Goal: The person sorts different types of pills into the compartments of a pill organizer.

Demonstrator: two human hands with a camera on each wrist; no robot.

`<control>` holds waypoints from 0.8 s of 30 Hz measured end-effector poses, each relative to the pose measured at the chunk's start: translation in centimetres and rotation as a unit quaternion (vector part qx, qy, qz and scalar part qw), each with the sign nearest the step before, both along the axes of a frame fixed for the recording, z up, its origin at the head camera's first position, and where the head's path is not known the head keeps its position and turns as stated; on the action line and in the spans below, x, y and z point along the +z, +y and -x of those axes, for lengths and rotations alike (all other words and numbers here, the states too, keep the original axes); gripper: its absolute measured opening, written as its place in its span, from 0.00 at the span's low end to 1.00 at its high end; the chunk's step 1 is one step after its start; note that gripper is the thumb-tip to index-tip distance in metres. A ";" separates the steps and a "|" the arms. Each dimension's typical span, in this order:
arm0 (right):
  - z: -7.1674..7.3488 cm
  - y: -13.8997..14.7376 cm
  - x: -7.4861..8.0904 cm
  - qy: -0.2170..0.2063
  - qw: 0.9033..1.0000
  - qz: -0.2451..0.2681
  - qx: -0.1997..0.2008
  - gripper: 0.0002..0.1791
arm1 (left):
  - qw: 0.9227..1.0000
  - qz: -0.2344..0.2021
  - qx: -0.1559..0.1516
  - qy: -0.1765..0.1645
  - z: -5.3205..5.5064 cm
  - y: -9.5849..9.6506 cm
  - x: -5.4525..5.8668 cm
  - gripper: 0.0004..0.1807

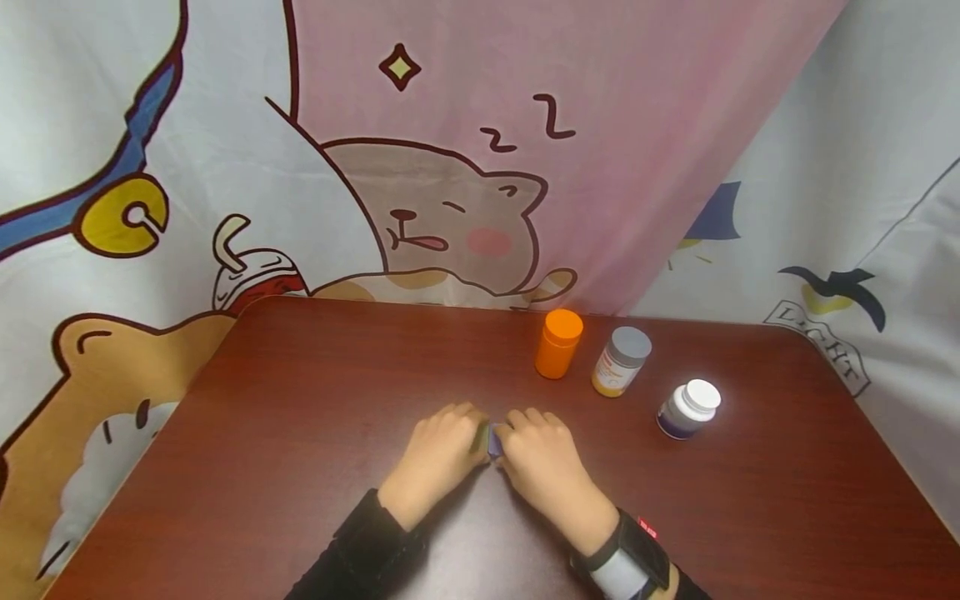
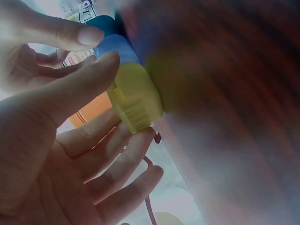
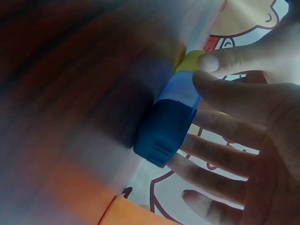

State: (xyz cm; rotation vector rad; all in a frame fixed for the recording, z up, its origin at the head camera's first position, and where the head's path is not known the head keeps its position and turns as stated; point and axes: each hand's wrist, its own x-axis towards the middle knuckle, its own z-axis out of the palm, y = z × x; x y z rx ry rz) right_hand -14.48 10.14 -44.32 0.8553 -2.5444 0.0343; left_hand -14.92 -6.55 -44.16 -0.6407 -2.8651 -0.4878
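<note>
A small plastic pill box point(image 2: 136, 98) with yellow, light blue and dark blue sections is held between both hands, low over the table. My left hand point(image 1: 442, 448) pinches its yellow end between thumb and fingers. On the other side, my right hand point(image 1: 543, 457) pinches the blue part, and its dark blue end point(image 3: 164, 129) shows in the right wrist view. The two thumbs lie close together along the box. From the head view most of it is hidden by the hands, with only a bluish sliver visible.
Behind and to the right stand an orange bottle point(image 1: 558, 343), a grey-lidded bottle point(image 1: 621, 361) and a white-capped bottle point(image 1: 687, 408). They share the dark red-brown table point(image 1: 300, 400) with the hands. A printed cloth point(image 1: 450, 100) hangs along the far edge.
</note>
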 end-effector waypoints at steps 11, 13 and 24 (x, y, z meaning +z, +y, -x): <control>0.3 -0.1 0.2 -0.010 1.000 -0.005 -0.010 0.16 | 0.998 -0.022 -0.009 -0.050 -0.2 -0.4 0.5 0.18; 0.4 0.0 0.2 -0.012 1.000 -0.006 -0.005 0.16 | 0.999 -0.021 -0.009 -0.047 -0.2 -0.4 0.4 0.18; 0.6 0.5 0.8 -0.037 0.999 -0.004 0.021 0.11 | 1.000 0.018 -0.006 0.013 -0.6 -0.1 0.1 0.15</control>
